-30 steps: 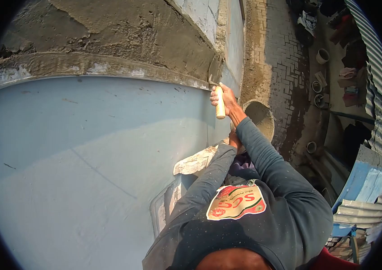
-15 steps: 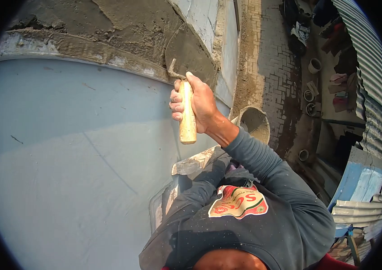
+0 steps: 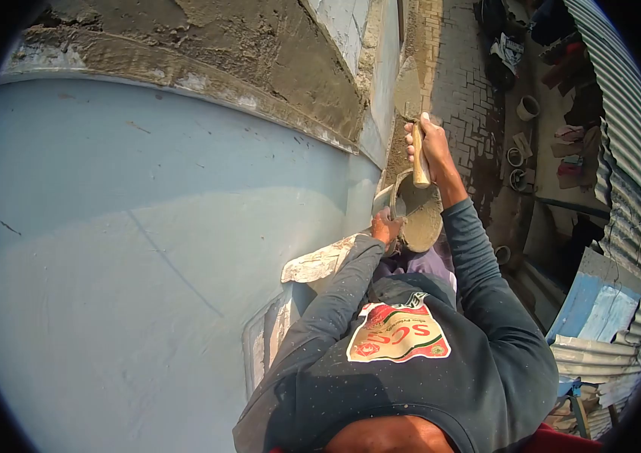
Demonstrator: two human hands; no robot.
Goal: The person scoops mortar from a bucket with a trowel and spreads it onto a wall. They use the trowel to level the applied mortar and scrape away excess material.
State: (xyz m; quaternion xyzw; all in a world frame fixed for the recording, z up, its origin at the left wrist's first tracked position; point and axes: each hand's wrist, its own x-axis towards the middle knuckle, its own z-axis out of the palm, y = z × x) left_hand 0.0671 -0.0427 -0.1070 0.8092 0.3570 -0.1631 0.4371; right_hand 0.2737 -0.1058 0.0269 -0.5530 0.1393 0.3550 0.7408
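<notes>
My right hand (image 3: 431, 143) is wrapped around the wooden handle of a trowel (image 3: 420, 166). The trowel's mortar-grey blade points away from me, over the ground beside the wall's edge. Below it sits a bucket (image 3: 435, 195) with grey mortar (image 3: 420, 228) inside. At the bucket's left rim, my left hand (image 3: 386, 228) is closed on the edge, its fingertips partly hidden. Wet mortar (image 3: 313, 83) covers the upper part of the wall, roughly textured on the left and smoother toward the right corner.
A smooth blue-grey wall (image 3: 147, 249) fills the left side. Block paving (image 3: 456, 98) runs along the right, with several buckets (image 3: 528, 108) farther over. Corrugated metal sheets (image 3: 626, 136) line the far right. A mortar-stained board (image 3: 320, 259) lies near my left forearm.
My right hand has moved the trowel off the mortared wall, rightward to above the bucket. My left hand has come into view at the bucket rim.
</notes>
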